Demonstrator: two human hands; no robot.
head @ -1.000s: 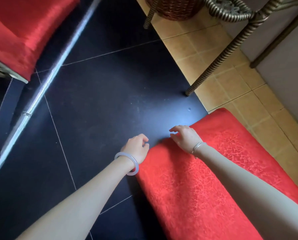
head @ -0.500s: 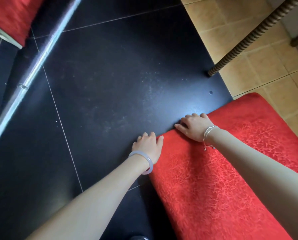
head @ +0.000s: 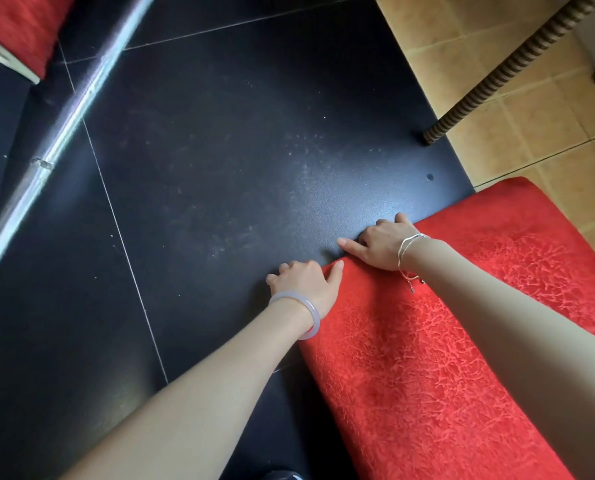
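A long red textured cushion [head: 427, 358] lies on the black floor [head: 219, 168], running from the lower middle to the right. Both hands are at its far left corner. My left hand [head: 303, 282], with a pale bangle on the wrist, holds the cushion's left edge: the thumb lies on top and the fingers curl down the side. My right hand [head: 382, 244], wearing a thin silver bracelet, grips the far edge, with one finger stretched along it toward the corner and the others curled over the rim.
A second red cushion [head: 15, 26] sits on a pale frame at the top left. A shiny metal strip [head: 64, 123] crosses the floor diagonally on the left. A ribbed wicker furniture leg [head: 496, 74] stands where the tan tiles [head: 531, 140] begin.
Both hands went from loosely touching the cushion's corner to closing on its edges. The view has dropped closer to the floor, and the basket and chair top have left the frame.
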